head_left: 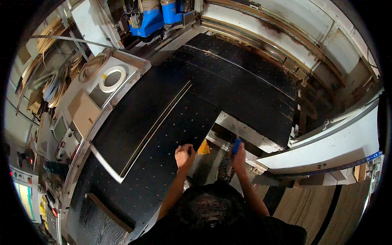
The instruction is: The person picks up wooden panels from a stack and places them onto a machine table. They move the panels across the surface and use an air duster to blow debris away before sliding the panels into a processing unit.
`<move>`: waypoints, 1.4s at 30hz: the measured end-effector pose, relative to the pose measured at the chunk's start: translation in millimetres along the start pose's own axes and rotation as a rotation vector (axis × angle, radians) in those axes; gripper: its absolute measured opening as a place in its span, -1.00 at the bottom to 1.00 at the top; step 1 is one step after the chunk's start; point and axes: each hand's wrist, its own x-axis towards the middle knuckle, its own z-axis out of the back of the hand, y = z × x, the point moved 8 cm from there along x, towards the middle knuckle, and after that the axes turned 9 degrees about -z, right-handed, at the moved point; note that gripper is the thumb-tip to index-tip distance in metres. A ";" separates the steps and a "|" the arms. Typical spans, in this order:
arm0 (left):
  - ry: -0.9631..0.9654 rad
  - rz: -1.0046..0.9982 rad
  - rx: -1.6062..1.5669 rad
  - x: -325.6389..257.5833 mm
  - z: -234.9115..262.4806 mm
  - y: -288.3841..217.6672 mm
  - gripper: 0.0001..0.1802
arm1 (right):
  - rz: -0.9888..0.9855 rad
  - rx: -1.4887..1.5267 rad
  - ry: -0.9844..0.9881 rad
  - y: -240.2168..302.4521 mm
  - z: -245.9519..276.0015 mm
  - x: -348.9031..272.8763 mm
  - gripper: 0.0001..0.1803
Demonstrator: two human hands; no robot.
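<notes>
My right hand (239, 158) is wrapped round a blue air blow gun (236, 145), its thin nozzle pointing away from me. A coiled hose (224, 168) hangs beside that hand, close to my body. My left hand (184, 156) is over the near edge of a black perforated machine table (175, 130). Its fingers are curled in, and anything inside them is hidden. Between my hands, a yellow part (203, 148) shows below the table's edge. The blow gun is over a gap by the pale metal frame (245, 132).
Two narrow light-edged strips (157, 128) lie along the table. A brush-like strip (109, 212) lies at the near left. Blue machine heads (148, 23) stand at the back. A white roll (112, 79) rests on the left side bench. A curved white machine panel (326, 145) rises at the right.
</notes>
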 end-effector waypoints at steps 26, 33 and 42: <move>-0.068 0.067 0.379 6.1 -44.0 -13.5 -0.91 | -0.071 -0.733 -0.984 -44.4 439.2 62.7 -0.60; 0.012 0.264 0.352 -8.4 -42.4 -13.7 -0.79 | 0.089 -0.730 -1.014 -52.9 437.0 151.3 -0.61; 0.058 0.326 0.211 -34.6 -18.6 -8.3 -0.71 | 0.015 -0.108 -0.607 -135.0 403.7 185.5 -0.50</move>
